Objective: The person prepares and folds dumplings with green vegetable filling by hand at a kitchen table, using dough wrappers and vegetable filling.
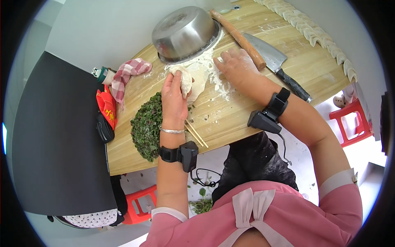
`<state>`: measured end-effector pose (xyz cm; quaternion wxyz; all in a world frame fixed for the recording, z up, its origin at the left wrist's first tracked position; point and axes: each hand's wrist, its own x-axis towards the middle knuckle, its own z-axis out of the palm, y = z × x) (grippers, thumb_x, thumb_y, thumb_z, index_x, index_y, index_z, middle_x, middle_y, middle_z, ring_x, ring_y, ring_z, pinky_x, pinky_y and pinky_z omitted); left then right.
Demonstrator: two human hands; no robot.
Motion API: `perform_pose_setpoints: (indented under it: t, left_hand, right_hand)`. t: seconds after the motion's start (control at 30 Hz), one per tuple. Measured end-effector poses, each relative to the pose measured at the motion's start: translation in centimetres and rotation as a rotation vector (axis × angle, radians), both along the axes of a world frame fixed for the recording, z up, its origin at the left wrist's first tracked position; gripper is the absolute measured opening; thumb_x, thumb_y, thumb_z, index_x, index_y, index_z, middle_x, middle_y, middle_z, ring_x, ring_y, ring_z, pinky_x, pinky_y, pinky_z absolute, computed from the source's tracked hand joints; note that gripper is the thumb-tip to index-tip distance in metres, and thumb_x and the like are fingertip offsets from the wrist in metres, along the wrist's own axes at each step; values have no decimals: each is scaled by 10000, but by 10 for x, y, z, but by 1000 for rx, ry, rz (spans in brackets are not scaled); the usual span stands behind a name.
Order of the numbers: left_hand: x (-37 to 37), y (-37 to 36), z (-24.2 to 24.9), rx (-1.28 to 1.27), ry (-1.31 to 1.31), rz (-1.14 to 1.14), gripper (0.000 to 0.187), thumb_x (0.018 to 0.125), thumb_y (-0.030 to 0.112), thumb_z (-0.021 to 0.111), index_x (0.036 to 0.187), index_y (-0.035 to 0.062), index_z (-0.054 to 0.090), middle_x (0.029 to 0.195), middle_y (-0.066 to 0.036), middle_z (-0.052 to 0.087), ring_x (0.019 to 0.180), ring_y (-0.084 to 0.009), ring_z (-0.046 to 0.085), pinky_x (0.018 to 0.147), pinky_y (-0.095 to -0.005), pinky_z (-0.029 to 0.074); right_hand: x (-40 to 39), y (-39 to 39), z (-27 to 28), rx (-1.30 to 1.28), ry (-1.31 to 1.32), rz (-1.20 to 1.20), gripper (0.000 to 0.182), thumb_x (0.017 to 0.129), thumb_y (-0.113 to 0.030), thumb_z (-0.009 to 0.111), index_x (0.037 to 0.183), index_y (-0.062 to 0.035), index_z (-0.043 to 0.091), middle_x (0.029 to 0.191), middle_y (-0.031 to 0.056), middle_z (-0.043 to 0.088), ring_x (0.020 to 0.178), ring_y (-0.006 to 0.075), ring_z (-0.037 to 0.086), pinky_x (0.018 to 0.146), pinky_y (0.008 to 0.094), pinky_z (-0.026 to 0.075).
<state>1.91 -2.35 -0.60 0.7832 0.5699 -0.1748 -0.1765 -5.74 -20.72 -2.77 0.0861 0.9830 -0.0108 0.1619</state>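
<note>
My left hand (pixel 176 92) holds a pale folded piece of dough (pixel 186 82) between thumb and fingers, above the table. My right hand (pixel 238 68) is palm down over scattered white flour (pixel 216 78), its fingers apart and dusted with flour, with nothing seen in it. Flat dough (pixel 199 79) lies between my hands. Just left of my left wrist is a heap of chopped green leaves (pixel 147 127), and a pair of chopsticks (pixel 196 133) rests to the wrist's right.
An overturned metal basin (pixel 185 35) stands at the back. Right of it lie a rolling pin (pixel 238 39) and a cleaver (pixel 267 53). Shaped dumplings (pixel 314 33) line the table's far right edge. A checked cloth (pixel 129 76) and a bottle (pixel 103 75) are at left.
</note>
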Motion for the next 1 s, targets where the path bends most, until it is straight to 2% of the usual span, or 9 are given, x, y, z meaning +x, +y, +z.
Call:
perform_pose_setpoints:
  t: [0.17, 0.23, 0.3, 0.37, 0.4, 0.47, 0.67, 0.73, 1.0]
  left_hand:
    - [1, 0, -4, -12, 8, 1, 130, 961, 187, 501, 996, 72, 551, 838, 17, 608, 687, -45, 572, 538, -196, 442]
    - [4, 2, -4, 32, -7, -83, 123, 945, 212, 530, 1002, 106, 556, 886, 23, 614, 795, -79, 596, 650, -219, 466]
    - [3, 1, -3, 34, 2, -101, 133, 946, 207, 528, 1014, 96, 556, 881, 18, 614, 791, -81, 596, 649, -218, 466]
    - [-2, 0, 0, 33, 20, -124, 144, 946, 202, 525, 1026, 86, 556, 877, 13, 614, 787, -82, 596, 649, -218, 466]
    - [-4, 0, 2, 42, 14, -160, 159, 949, 191, 516, 1046, 72, 556, 899, 2, 617, 802, -87, 598, 667, -228, 474]
    - [-6, -2, 2, 52, 8, -199, 175, 953, 180, 507, 1067, 57, 555, 921, -9, 621, 816, -92, 600, 685, -238, 483]
    - [-8, -3, -3, 50, -102, -327, 223, 963, 137, 472, 1134, 13, 542, 1036, -45, 618, 897, -111, 600, 780, -270, 495]
    - [-11, -3, -1, 82, -114, -328, 226, 968, 156, 487, 1111, -2, 561, 987, 12, 603, 843, -26, 540, 719, -184, 449]
    - [-12, -4, -3, 190, -165, -245, 220, 970, 199, 496, 1058, 15, 580, 822, 70, 536, 694, 11, 437, 583, -163, 364]
  right_hand:
    - [4, 6, -3, -264, 66, 36, 349, 802, -209, 564, 1110, -51, 612, 1069, 52, 578, 1063, 223, 479, 894, 411, 376]
    - [4, 5, -12, -257, -44, 45, 304, 796, -202, 568, 1060, -62, 629, 1048, 47, 586, 1062, 223, 488, 874, 407, 387]
    - [7, 4, -9, -246, -156, 57, 261, 790, -195, 573, 1010, -73, 645, 1027, 42, 594, 1060, 223, 496, 854, 403, 398]
    - [7, 1, 11, 126, -307, 96, 137, 826, -171, 559, 898, -70, 616, 893, 86, 609, 937, 268, 565, 758, 414, 432]
    - [6, 2, 15, 123, -305, 93, 137, 826, -171, 559, 898, -70, 616, 893, 86, 609, 937, 268, 565, 758, 414, 432]
    - [7, 3, 21, 730, -374, 341, 139, 869, -180, 528, 876, -42, 537, 786, 142, 553, 816, 340, 549, 698, 438, 412]
    - [1, 13, 22, 712, -305, 445, 184, 885, -198, 515, 815, -30, 484, 728, 165, 518, 757, 376, 519, 660, 457, 398]
    - [0, 12, 23, 669, -325, 466, 191, 885, -208, 516, 820, -28, 508, 728, 165, 549, 750, 372, 546, 676, 462, 415]
    - [5, 13, 15, 517, -374, 492, 154, 846, -192, 561, 834, -38, 555, 715, 147, 598, 742, 351, 595, 711, 451, 450]
